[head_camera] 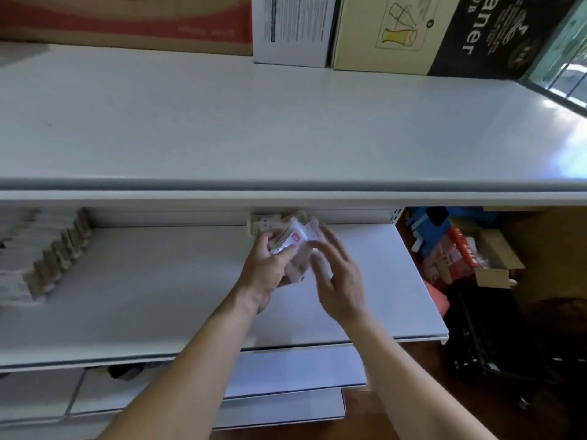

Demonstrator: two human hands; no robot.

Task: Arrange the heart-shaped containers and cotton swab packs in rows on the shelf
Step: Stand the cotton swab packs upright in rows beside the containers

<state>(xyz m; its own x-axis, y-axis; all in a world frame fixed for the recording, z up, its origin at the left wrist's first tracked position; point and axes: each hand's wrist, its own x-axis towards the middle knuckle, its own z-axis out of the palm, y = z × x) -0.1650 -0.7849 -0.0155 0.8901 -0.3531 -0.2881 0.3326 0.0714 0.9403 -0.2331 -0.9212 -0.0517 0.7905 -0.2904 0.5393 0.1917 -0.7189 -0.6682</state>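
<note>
Both forearms reach in over the front edge of the middle shelf (158,296), a white board with most of its surface bare. The left hand (266,274) is closed around a bunch of clear cotton swab packs (293,249), held just above the shelf toward its back edge, right of centre; one pack shows a small red label. The right hand (336,274) is open with fingers spread, just beside the bunch on its right side; motion blur hides whether it touches the packs. Behind the hands, against the back edge, a few more packs (265,222) already stand, partly hidden under the upper shelf (286,128). Along the left edge of the middle shelf, a diagonal row of small items (60,252) is in place; their type cannot be determined. Judged from this layout, the task is at an early to middle stage: one row exists at the left, a second is starting at the back, and the held bunch remains to be set down. Cardboard boxes (397,33) line the far edge of the upper shelf.
</note>
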